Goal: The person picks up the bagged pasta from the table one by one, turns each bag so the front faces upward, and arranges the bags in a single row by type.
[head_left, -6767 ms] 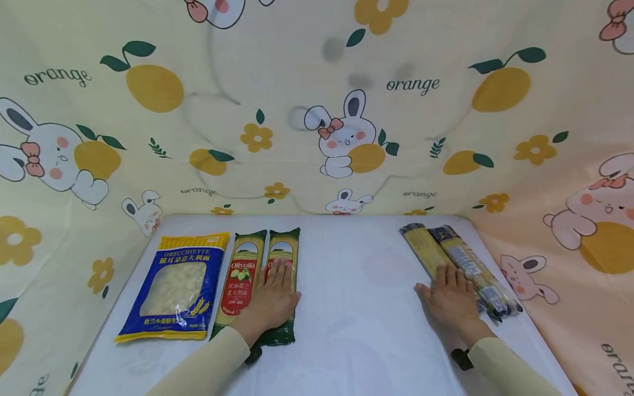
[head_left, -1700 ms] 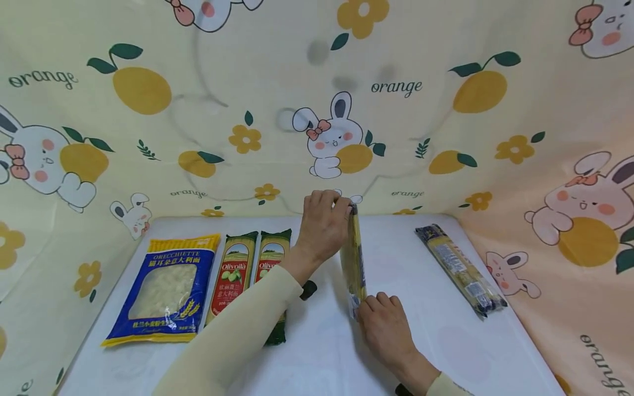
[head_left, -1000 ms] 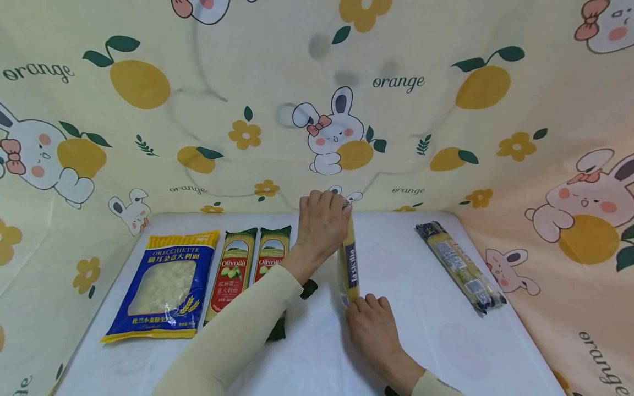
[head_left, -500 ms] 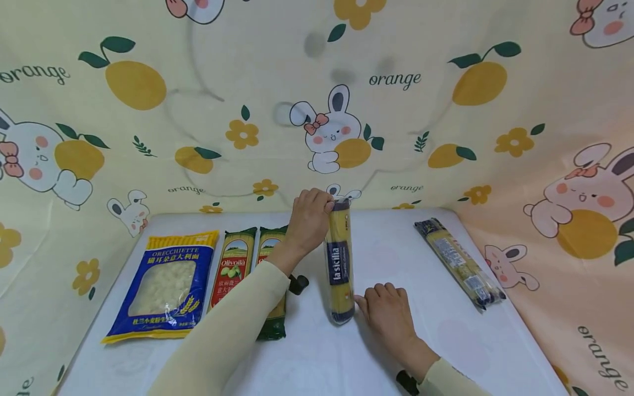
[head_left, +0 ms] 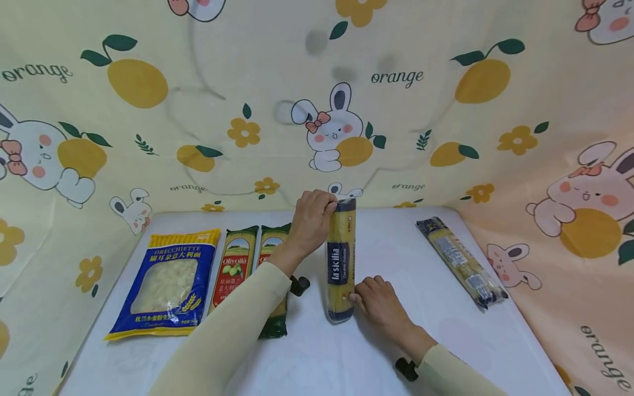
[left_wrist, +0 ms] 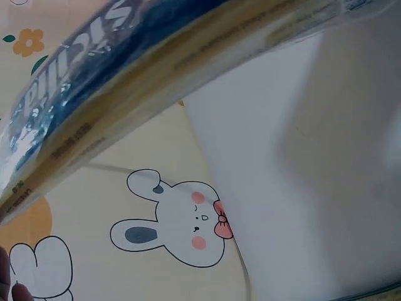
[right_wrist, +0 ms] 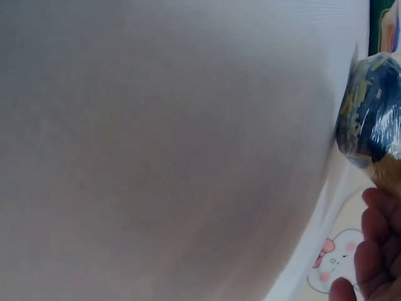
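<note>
A long clear-wrapped pack of spaghetti with a dark blue "la sicilia" label stands near the middle of the table, label toward the head camera. My left hand grips its top end from the left. My right hand is at its lower right side, thumb tip right at the edge, fingers loosely bent. In the left wrist view the spaghetti pack crosses the top. The right wrist view has the pack's dark bottom end just above my right fingers.
A second spaghetti pack lies slanted at the right edge of the white table. On the left lie a blue-and-yellow orecchiette bag and two red-and-green Olivoilà pasta packs, one partly behind my left arm. A patterned cloth surrounds the table.
The hands rested on packs left and right; one spaghetti pack has since come from the right to the middle. It has turned label-forward, and my right hand moved off its bottom, then back against its side.
</note>
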`<state>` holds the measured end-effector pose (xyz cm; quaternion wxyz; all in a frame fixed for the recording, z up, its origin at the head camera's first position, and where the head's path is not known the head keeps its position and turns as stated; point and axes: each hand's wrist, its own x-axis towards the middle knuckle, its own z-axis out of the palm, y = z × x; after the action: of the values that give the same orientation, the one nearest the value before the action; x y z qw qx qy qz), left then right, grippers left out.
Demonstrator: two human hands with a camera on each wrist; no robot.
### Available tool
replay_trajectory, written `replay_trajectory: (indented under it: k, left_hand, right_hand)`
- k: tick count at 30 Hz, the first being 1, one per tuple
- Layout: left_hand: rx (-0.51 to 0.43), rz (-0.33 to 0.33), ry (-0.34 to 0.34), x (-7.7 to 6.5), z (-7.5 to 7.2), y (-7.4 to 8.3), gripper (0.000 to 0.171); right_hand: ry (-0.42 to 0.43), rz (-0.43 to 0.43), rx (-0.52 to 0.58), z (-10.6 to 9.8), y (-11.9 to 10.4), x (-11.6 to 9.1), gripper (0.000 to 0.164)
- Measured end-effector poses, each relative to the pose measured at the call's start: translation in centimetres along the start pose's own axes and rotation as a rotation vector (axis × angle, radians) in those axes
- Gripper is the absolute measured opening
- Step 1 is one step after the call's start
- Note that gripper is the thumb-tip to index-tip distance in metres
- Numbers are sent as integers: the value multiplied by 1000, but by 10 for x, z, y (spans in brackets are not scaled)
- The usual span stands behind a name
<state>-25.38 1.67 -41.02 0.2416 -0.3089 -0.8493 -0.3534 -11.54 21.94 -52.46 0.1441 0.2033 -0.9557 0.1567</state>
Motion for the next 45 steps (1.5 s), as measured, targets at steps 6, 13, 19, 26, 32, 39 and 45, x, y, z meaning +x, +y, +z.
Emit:
replay_trajectory:
  k: [6,13,19,26,32,39,45]
  left_hand:
    - [40,-73,-23,-1,1,-1,21]
    - [246,-51,12,-4,0,-7,20]
    - [457,22,80,-7,-1,-17,22]
    - [521,-13,57,-8,-6,-27,23]
    - [637,27,-45,-10,-7,-39,18]
    - [740,25,-218,-24,-4,-56,12]
    - [745,-6,-262,-28,-1,-67,14]
  right_hand:
    - [6,16,86,3,-1,3,22]
    - [18,-13,22,3,-6,5,26]
    - [77,-135,-145,1,-14,4,22]
    - [150,-180,-182,-7,-32,4,24]
    - [143,-164,-179,-8,-44,4,27]
    - [108,-130,-182,1,-51,2,30]
    - [82,-86,-207,6,-57,7,31]
